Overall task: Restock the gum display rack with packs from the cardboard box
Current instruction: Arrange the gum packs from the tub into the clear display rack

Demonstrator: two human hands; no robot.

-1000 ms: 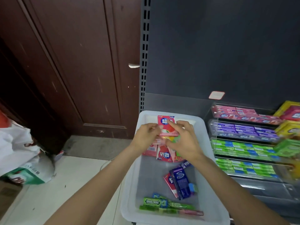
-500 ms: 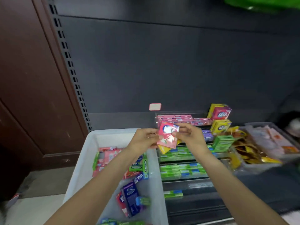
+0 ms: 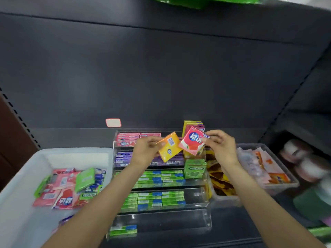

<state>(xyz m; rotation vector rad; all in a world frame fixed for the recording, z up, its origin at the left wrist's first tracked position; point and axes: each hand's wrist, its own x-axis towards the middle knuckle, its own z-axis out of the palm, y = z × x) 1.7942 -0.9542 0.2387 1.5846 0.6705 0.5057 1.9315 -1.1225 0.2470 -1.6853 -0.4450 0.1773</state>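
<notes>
Yellow and pink packs, sorted above the rack.
We pinch the yellow pack in our left hand and the pink pack in our right hand, over the gum rack, separating flavours for their own rows.

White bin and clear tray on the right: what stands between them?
In the head view, the tiered gum display rack stands between white bin and clear tray.

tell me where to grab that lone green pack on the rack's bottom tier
Pinch the green pack across its long edges from above. It lies flat at the left end of the clear rack's lowest tier, nothing beside it on the right, and the low front lip blocks a frontal approach.
</notes>
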